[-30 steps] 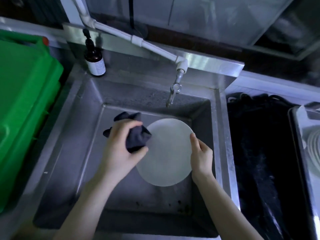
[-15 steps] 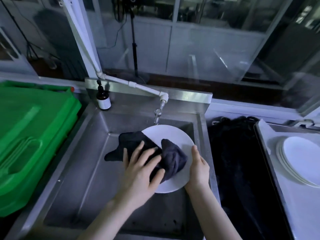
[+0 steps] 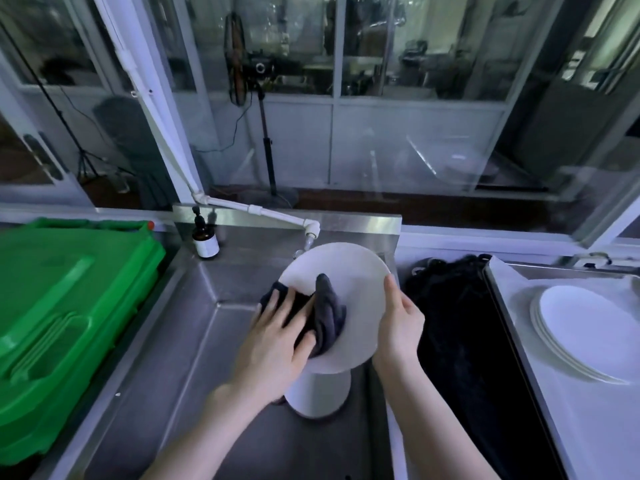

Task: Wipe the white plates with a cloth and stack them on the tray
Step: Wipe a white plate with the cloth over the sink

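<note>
Pressing the cloth [image 3: 329, 317] onto the plate [image 3: 353, 271] with our left hand [image 3: 277, 341], fingers spread straight, right hand [image 3: 398, 323] pinching its rim near the right edge of the sink [image 3: 207, 341], we risk pushing it loose.

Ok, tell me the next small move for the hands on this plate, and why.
Probably sweep the cloth across the plate toward its upper right. The left hand presses the cloth on the lower left of the face only, the right hand grips the right rim, and the rest is uncovered. Stacking on the tray comes after.
</note>
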Motion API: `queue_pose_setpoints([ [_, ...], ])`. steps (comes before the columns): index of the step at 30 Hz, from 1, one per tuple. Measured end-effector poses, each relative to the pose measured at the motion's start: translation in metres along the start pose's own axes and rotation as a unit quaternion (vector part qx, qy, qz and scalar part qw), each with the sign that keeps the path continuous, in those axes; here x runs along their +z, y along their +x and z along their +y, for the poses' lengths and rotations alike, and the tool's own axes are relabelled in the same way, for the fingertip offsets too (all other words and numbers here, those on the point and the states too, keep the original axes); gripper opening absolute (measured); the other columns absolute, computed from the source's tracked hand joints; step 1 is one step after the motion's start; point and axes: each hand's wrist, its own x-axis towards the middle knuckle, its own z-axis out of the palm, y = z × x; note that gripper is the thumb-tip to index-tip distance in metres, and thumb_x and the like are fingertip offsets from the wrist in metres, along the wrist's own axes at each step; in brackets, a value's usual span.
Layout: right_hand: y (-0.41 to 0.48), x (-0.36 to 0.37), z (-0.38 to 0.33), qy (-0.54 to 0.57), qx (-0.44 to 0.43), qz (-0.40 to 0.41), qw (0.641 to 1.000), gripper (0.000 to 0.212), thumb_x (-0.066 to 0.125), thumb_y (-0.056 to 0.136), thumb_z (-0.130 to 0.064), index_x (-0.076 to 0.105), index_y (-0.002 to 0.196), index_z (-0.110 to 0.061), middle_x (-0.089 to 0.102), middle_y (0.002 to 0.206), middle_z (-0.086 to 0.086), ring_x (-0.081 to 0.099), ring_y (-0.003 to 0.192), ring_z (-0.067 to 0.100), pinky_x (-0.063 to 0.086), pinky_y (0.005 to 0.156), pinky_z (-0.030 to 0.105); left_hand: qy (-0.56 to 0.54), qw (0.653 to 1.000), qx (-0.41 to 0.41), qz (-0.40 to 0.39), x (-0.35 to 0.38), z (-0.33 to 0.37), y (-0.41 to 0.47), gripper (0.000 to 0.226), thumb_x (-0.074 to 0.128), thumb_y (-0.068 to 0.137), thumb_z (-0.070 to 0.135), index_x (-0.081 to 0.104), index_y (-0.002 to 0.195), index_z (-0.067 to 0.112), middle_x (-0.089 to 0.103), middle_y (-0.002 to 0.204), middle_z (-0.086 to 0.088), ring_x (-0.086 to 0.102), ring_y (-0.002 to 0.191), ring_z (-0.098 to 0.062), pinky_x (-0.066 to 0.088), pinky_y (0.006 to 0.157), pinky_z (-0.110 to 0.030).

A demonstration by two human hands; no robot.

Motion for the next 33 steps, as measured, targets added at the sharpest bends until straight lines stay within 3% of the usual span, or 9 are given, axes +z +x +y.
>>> queue_pose_setpoints([
  [3, 0.006, 0.0, -0.006, -0.008, 0.005, -0.005, 1.0, 0.045, 0.063, 0.096, -0.037, 0.059, 0.065, -0.005, 0.055, 0.053, -0.002, 0.049, 0.049, 0.007, 0.041, 0.047, 0.017, -0.053, 0.997, 0.046, -0.021, 0.005, 0.031, -0.022, 0.055, 0.028, 0.097, 0.041, 0.031, 0.152, 0.033, 0.039, 0.155, -0.007, 0.037, 0.142, -0.035, 0.028, 0.115, -0.051],
  [7, -0.004, 0.002, 0.002, -0.013, 0.029, -0.066, 0.997, 0.044, 0.058, 0.1, -0.034, 0.059, 0.07, -0.002, 0.05, 0.057, 0.01, 0.048, 0.056, 0.019, 0.042, 0.055, 0.029, -0.021, 0.998, 0.05, -0.04, 0.006, 0.042, 0.004, 0.057, 0.011, 0.096, 0.051, -0.02, 0.144, 0.053, -0.01, 0.163, 0.013, -0.002, 0.153, -0.023, 0.001, 0.121, -0.039],
  [10, -0.014, 0.004, 0.013, -0.043, 0.017, -0.067, 0.997, 0.049, 0.063, 0.097, -0.034, 0.057, 0.053, -0.014, 0.05, 0.055, -0.001, 0.042, 0.058, 0.011, 0.036, 0.054, 0.024, 0.015, 0.999, 0.032, -0.015, -0.005, 0.017, 0.037, 0.058, 0.029, 0.103, 0.043, -0.006, 0.15, 0.044, -0.008, 0.163, 0.012, 0.002, 0.153, -0.023, 0.007, 0.121, -0.041],
  [13, -0.017, 0.005, 0.016, -0.027, 0.051, -0.077, 0.995, 0.043, 0.067, 0.094, -0.036, 0.067, 0.06, -0.009, 0.053, 0.059, 0.0, 0.044, 0.058, 0.011, 0.037, 0.055, 0.024, 0.045, 0.998, 0.02, -0.025, -0.019, 0.0, 0.052, 0.054, 0.025, 0.102, 0.045, 0.017, 0.155, 0.037, 0.0, 0.165, 0.009, 0.006, 0.153, -0.023, 0.007, 0.121, -0.041],
  [18, 0.003, 0.003, -0.009, 0.04, 0.037, -0.033, 0.998, 0.036, 0.068, 0.093, -0.037, 0.057, 0.069, -0.012, 0.049, 0.064, 0.008, 0.045, 0.061, 0.017, 0.038, 0.063, 0.031, 0.053, 0.998, 0.006, 0.016, -0.034, -0.001, 0.022, 0.056, 0.032, 0.093, 0.041, 0.052, 0.142, 0.024, 0.048, 0.149, -0.003, 0.043, 0.138, -0.034, 0.035, 0.109, -0.055],
  [23, 0.003, 0.008, -0.005, 0.026, 0.04, -0.058, 0.997, 0.037, 0.064, 0.096, -0.034, 0.054, 0.067, -0.013, 0.05, 0.06, 0.005, 0.046, 0.057, 0.016, 0.038, 0.058, 0.029, 0.04, 0.998, 0.042, -0.031, -0.02, 0.032, -0.002, 0.057, 0.037, 0.092, 0.038, 0.042, 0.148, 0.032, 0.041, 0.154, 0.006, 0.044, 0.135, -0.041, 0.037, 0.107, -0.059],
  [26, -0.006, 0.012, 0.008, 0.028, 0.053, -0.108, 0.992, 0.025, 0.059, 0.099, -0.018, 0.061, 0.074, -0.017, 0.064, 0.062, -0.005, 0.06, 0.058, 0.012, 0.05, 0.057, 0.022, 0.072, 0.993, 0.072, -0.056, -0.024, 0.036, 0.018, 0.061, 0.025, 0.092, 0.04, 0.024, 0.153, 0.04, 0.017, 0.162, 0.017, 0.023, 0.148, -0.037, 0.024, 0.116, -0.055],
  [28, -0.009, 0.012, 0.015, -0.008, 0.029, -0.102, 0.994, 0.035, 0.058, 0.096, -0.006, 0.054, 0.063, -0.016, 0.054, 0.053, -0.007, 0.047, 0.057, 0.016, 0.04, 0.046, 0.013, 0.096, 0.991, 0.075, -0.055, -0.031, 0.023, 0.037, 0.061, 0.015, 0.093, 0.042, 0.016, 0.154, 0.041, 0.005, 0.163, 0.02, 0.011, 0.151, -0.029, 0.016, 0.118, -0.051],
  [33, -0.009, 0.013, 0.003, 0.006, 0.031, -0.073, 0.997, 0.043, 0.068, 0.094, -0.033, 0.05, 0.06, -0.013, 0.042, 0.058, 0.004, 0.038, 0.055, 0.015, 0.031, 0.049, 0.022, 0.109, 0.994, -0.003, -0.024, -0.044, -0.008, 0.057, 0.053, 0.024, 0.104, 0.041, 0.014, 0.156, 0.037, 0.0, 0.165, 0.01, 0.004, 0.153, -0.021, 0.006, 0.121, -0.043],
])
